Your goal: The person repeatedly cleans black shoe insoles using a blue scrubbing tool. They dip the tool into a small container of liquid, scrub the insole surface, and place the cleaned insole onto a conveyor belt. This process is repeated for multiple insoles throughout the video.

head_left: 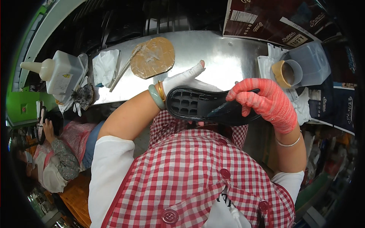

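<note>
A black shoe sole (186, 102) is held in front of my chest, its inner side up and a grid of hollows at its left end. My left hand (181, 79), in a white glove with bare fingertips, supports it from below. Its thumb stretches out past the far edge, and fingertips show under the near edge. My right hand (266, 100), in a red knitted glove, is closed with its curled fingers over the sole's right part. Whatever lies between those fingers is hidden. A shiny streak runs along the sole beside them.
On the metal bench (213, 49) lie a round tan taped pad (153, 57), a stick and white paper (105, 66). A white squeeze bottle (64, 72) stands left. At right are a clear plastic container (313, 62) and dark printed boxes (273, 22). Another person (62, 152) sits at left.
</note>
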Demonstrator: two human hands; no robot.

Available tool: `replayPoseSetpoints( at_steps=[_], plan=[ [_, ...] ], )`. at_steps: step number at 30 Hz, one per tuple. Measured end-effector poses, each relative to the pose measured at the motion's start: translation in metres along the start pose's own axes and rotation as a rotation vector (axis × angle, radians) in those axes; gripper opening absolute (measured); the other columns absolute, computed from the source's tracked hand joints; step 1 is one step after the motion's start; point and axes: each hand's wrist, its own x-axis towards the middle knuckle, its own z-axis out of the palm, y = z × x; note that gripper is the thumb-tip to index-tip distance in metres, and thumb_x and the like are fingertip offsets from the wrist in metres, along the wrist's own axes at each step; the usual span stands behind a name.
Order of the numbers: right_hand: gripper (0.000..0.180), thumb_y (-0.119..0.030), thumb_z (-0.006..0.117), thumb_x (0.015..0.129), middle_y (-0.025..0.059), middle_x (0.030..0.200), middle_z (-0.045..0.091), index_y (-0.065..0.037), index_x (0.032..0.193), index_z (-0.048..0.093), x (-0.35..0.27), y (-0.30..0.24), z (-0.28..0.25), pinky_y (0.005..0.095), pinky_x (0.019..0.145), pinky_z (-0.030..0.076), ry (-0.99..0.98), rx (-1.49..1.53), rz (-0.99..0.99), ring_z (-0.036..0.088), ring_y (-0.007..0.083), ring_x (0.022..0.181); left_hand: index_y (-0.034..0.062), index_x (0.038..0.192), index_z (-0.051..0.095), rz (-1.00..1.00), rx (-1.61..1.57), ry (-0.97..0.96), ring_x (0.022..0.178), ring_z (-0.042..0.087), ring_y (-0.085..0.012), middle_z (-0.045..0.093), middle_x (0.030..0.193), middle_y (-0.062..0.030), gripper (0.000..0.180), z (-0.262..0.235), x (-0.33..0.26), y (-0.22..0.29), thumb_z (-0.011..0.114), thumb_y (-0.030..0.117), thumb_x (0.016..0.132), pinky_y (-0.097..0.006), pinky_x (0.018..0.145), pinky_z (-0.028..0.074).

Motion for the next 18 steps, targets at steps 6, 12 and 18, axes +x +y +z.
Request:
replayPoseSetpoints(
  at_steps=[6, 12, 18],
  plan=[
    [0.026, -0.025, 0.063, 0.083, 0.0073, 0.089, 0.068, -0.001, 0.09, 0.066, -0.034, 0.025, -0.019, 0.0189, 0.052, 0.043, 0.186, 0.112, 0.053, 0.056, 0.0081, 0.057, -0.0055, 0.139, 0.026, -0.01, -0.073, -0.171, 0.111, 0.054, -0.034, 0.04, 0.135, -0.0252, 0.094, -0.017, 0.002, -0.007, 0.034, 0.07, 0.084, -0.054, 0.076, 0.053],
    [0.03, -0.03, 0.058, 0.092, 0.0019, 0.093, 0.067, -0.002, 0.101, 0.064, -0.067, 0.04, -0.069, 0.0136, 0.048, 0.035, 0.935, 0.187, -0.413, 0.056, 0.0018, 0.058, 0.0057, 0.141, 0.028, 0.634, 0.135, 0.038, 0.118, 0.048, -0.0416, 0.041, 0.133, -0.0251, 0.055, 0.003, -0.016, 0.027, 0.044, 0.028, 0.094, -0.056, 0.096, 0.042],
    [0.024, -0.02, 0.063, 0.089, 0.0031, 0.093, 0.065, -0.001, 0.103, 0.064, -0.067, 0.06, -0.107, 0.0186, 0.058, 0.044, 1.128, 0.068, -0.25, 0.056, 0.0057, 0.067, 0.0068, 0.14, 0.032, 0.611, -0.37, 0.085, 0.124, 0.042, -0.0365, 0.041, 0.137, -0.0161, 0.063, 0.006, -0.015, 0.003, 0.038, 0.047, 0.092, -0.058, 0.096, 0.039]
  ],
)
